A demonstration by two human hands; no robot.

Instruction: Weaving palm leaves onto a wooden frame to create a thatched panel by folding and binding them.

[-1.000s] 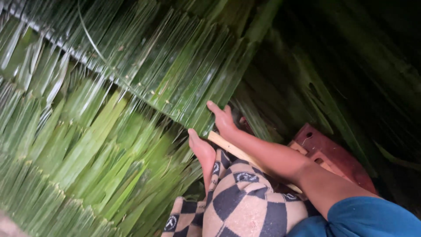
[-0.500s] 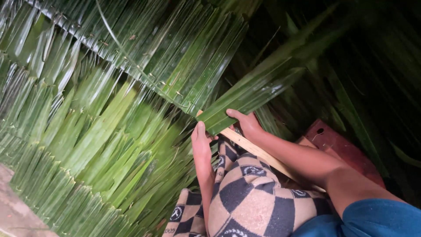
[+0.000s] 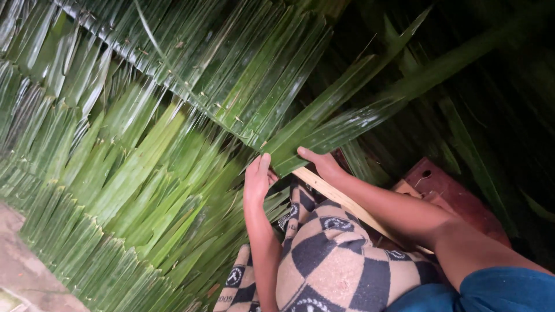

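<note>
Moved: both hands have climbed from low by the knee a second ago to the base of a long leaf, which now reaches toward the upper right of the frame.
Left hand (image 3: pixel 256 180): one, centre of the frame, palm flat on the green, fingers straight and together, their tips touching the leaf's lower edge; it grips nothing.
Right hand (image 3: pixel 321 164): one, just right of the left hand, fingers curled over the leaf's base and pinching it.
Leaf (image 3: pixel 347 118): one long folded palm leaf, running from the two hands at centre up to the upper right, tilted.
Stick (image 3: pixel 341 201): one pale wooden slat, running from under the right hand toward the lower right, passing beneath the right forearm.
Leaf panels (image 3: pixel 133 156): at least two rows of stitched green leaves, one across the upper left, one below it filling the left half; single leaves too many to count.
Cloth (image 3: pixel 332 260): one checked black-and-tan cloth over the knee, bottom centre.
Board (image 3: pixel 457 193): one reddish-brown board, right of centre, partly behind the right arm.
</note>
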